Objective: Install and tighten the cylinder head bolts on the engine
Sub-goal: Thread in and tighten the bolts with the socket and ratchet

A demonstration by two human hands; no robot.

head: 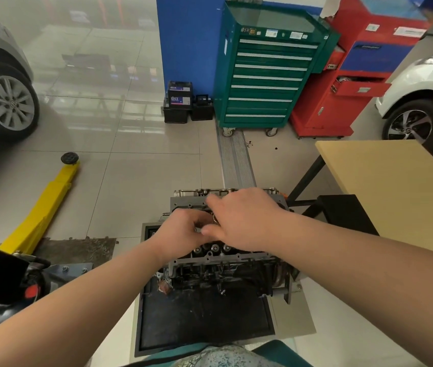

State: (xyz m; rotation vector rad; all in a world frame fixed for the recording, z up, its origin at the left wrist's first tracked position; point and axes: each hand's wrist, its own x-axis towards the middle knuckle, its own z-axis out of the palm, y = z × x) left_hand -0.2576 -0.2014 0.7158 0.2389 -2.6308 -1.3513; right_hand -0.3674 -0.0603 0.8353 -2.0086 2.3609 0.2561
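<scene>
We see the engine [223,263] standing on a black tray [204,319] on the tiled floor [130,181], just below us, with its cylinder head [191,201] facing up. Both hands are over the middle of the head. The left hand [181,234] has its fingers curled down toward a small part, but what it holds is hidden, so we cannot tell. The right hand [242,221] lies over the head, fingers bent slightly and pointing left; its grip is also hidden from us. We cannot make out the bolts themselves. Behind the engine stand a green tool cabinet [268,72] and a red cabinet [347,83]. A yellow lift arm [43,205] lies at the left, and a wooden tabletop [395,186] is at the right.
</scene>
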